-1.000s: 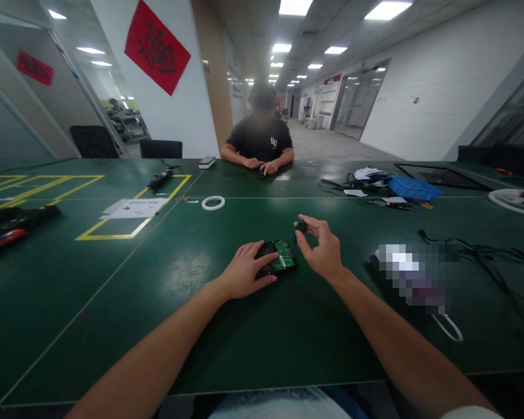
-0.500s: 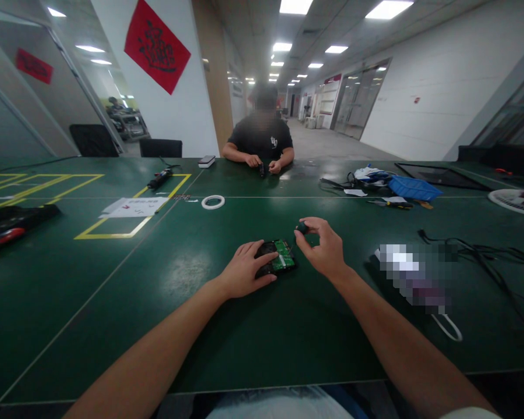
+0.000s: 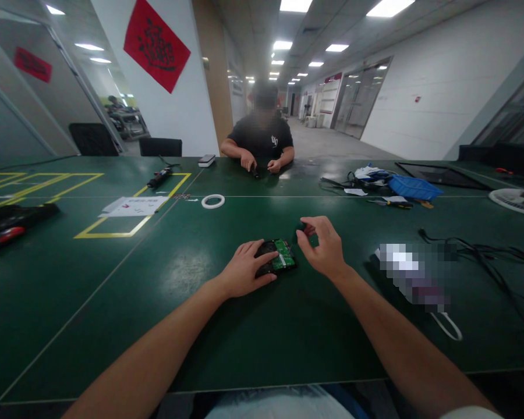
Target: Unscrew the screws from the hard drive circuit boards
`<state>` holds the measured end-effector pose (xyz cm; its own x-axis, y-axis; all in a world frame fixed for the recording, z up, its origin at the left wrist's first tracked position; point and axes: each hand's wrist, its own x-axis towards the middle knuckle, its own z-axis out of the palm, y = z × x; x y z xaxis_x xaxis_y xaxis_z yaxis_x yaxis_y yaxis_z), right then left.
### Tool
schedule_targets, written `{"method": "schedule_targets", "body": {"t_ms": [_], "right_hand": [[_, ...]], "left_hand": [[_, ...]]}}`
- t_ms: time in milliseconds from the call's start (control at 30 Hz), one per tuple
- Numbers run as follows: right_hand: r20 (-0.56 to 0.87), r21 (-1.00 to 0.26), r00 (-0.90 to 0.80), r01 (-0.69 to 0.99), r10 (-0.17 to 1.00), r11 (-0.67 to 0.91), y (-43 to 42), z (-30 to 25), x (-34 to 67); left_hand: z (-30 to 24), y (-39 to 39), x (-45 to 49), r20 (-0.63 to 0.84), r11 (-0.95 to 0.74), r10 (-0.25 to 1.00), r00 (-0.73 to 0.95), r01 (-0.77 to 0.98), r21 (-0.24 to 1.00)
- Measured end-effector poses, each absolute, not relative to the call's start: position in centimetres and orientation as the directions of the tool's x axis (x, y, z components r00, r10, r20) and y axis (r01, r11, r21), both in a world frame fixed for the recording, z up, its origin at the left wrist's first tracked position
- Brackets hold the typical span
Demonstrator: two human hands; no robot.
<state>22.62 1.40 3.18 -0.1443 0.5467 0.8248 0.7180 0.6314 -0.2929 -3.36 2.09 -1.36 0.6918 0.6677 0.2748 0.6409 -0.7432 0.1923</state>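
Note:
A black device with a green circuit board (image 3: 278, 258) lies on the green table (image 3: 192, 326) in front of me. My left hand (image 3: 247, 270) rests on its left side, fingers curled over it and holding it down. My right hand (image 3: 322, 244) hovers just right of the board, thumb and fingers pinched round a small dark round part (image 3: 301, 233), perhaps a tool's handle, just above the board's far right corner.
A person in a dark shirt (image 3: 262, 139) sits across the table handling a small dark object. A white tape ring (image 3: 213, 201), a paper sheet (image 3: 133, 206), a blue tray (image 3: 413, 187), black cables (image 3: 484, 256) and a black tool case (image 3: 9, 224) lie around.
My right hand has dropped slightly and turned its pinched fingers round the small dark part. My left hand has stayed on the board. The person opposite has shifted their hands.

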Motion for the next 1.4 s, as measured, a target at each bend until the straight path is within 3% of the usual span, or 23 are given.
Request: {"method": "schedule_targets", "body": {"t_ms": [267, 433, 767, 900, 1133, 1300, 1400], "right_hand": [[0.846, -0.375, -0.053, 0.648, 0.531, 0.663, 1.7, 2.7, 22.6], [0.835, -0.344, -0.105, 0.666, 0.54, 0.662, 1.4, 2.9, 22.6], [0.851, -0.369, -0.054, 0.648, 0.523, 0.667, 1.7, 2.8, 22.5], [0.836, -0.348, -0.079, 0.687, 0.542, 0.637, 1.5, 2.9, 22.5], [0.792, -0.49, 0.028, 0.624, 0.61, 0.608, 1.4, 2.2, 22.0], [0.794, -0.442, -0.053, 0.634, 0.606, 0.635, 1.3, 2.2, 22.1], [0.79, -0.47, -0.018, 0.623, 0.613, 0.625, 1.5, 2.1, 22.0]], "left_hand": [[-1.3, 2.1, -3.5, 0.282, -0.749, 0.662, 0.694, 0.627, 0.214], [-1.4, 2.2, -3.5, 0.286, -0.748, 0.663, 0.692, 0.626, 0.222], [-1.5, 2.2, -3.6, 0.275, -0.749, 0.662, 0.697, 0.633, 0.198], [-1.4, 2.2, -3.5, 0.272, -0.747, 0.664, 0.696, 0.634, 0.2], [-1.9, 2.4, -3.5, 0.29, -0.749, 0.662, 0.691, 0.623, 0.227], [-2.0, 2.5, -3.5, 0.295, -0.751, 0.66, 0.691, 0.62, 0.227], [-1.9, 2.4, -3.5, 0.286, -0.751, 0.659, 0.695, 0.626, 0.21]]}}
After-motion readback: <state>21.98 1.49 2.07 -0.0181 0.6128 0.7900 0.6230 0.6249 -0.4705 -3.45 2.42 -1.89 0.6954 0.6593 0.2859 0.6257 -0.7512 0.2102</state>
